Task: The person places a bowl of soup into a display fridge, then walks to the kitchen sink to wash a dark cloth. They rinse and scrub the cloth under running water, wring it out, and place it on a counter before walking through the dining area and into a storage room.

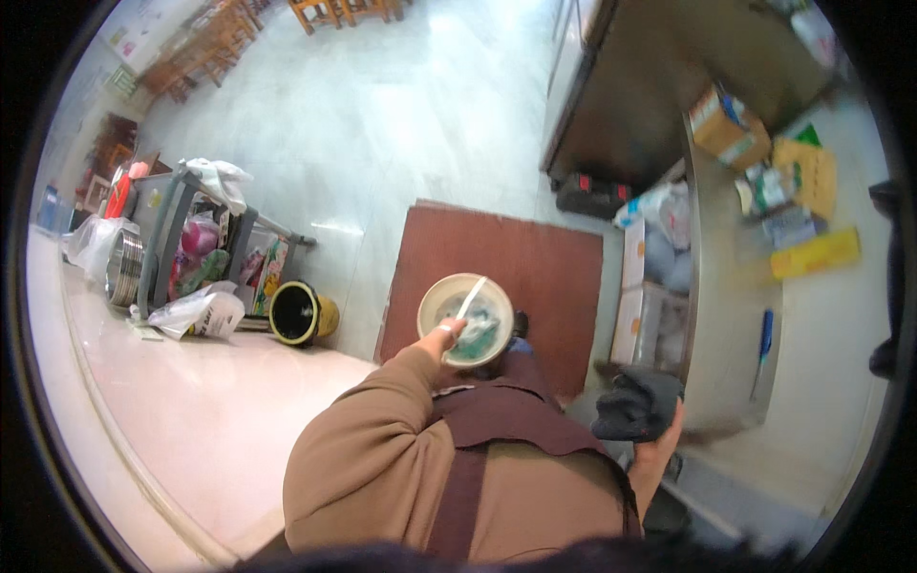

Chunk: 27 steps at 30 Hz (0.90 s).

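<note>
My left hand grips the white handle of a pale round bucket in front of my body. Something white and green, perhaps cloth or plastic, lies inside the bucket; its exact kind is blurred. Off to my right side, my right hand holds a crumpled dark cloth, beside the near end of a metal counter. The cloth hides most of the right fingers.
A red-brown mat lies underfoot. To the left stand a grey cart with bags and a yellow-rimmed black pot. Along the right runs a metal counter bearing a cardboard box, a yellow box and a blue-handled tool.
</note>
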Each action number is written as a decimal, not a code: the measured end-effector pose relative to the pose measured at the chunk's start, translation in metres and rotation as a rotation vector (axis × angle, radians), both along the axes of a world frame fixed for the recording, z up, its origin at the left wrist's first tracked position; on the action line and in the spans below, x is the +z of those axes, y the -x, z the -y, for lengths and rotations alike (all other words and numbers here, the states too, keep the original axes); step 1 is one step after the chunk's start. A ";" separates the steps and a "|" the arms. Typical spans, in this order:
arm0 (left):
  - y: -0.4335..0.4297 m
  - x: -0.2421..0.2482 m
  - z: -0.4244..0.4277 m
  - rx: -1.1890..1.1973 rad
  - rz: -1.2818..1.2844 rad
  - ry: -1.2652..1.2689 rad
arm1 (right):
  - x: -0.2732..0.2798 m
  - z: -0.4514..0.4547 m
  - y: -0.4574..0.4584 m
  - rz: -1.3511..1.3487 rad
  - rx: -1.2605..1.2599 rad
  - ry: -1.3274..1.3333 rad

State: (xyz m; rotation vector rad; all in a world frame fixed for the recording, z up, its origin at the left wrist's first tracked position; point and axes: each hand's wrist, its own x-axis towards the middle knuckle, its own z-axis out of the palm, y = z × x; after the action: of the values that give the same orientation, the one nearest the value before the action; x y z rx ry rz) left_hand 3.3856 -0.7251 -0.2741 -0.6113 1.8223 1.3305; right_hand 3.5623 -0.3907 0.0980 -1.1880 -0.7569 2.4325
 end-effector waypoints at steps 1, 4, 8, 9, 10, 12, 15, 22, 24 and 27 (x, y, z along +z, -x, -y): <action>0.021 0.022 0.002 0.038 0.048 0.056 | -0.009 -0.009 0.026 -0.010 0.010 -0.008; 0.055 0.044 0.042 0.360 -0.094 -0.244 | -0.011 -0.030 0.121 -0.075 0.074 -0.128; 0.114 0.042 0.126 0.724 0.141 -0.023 | -0.001 -0.027 0.257 -0.257 0.302 -0.106; 0.127 0.048 0.141 0.815 0.164 -0.060 | 0.000 -0.021 0.287 -0.248 0.353 -0.115; 0.136 0.059 0.148 0.898 0.201 -0.100 | -0.001 -0.015 0.315 -0.225 0.398 -0.130; 0.146 0.072 0.173 1.046 0.212 -0.122 | -0.005 0.008 0.354 -0.209 0.454 -0.148; 0.183 0.066 0.226 1.197 0.207 -0.180 | -0.007 0.060 0.407 -0.222 0.481 -0.210; 0.224 -0.025 0.348 1.393 0.206 -0.244 | -0.046 0.197 0.459 -0.034 0.658 -0.307; 0.236 -0.050 0.367 1.424 0.270 -0.270 | -0.064 0.233 0.465 0.058 0.656 -0.365; 0.253 -0.092 0.387 1.440 0.310 -0.284 | -0.083 0.282 0.481 0.144 0.781 -0.429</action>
State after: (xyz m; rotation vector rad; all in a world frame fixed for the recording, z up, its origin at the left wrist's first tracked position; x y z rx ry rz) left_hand 3.1331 -1.1121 -0.3666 -2.0052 0.7337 2.0926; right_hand 3.0818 -0.6730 0.0147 -1.0119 -1.9722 2.5169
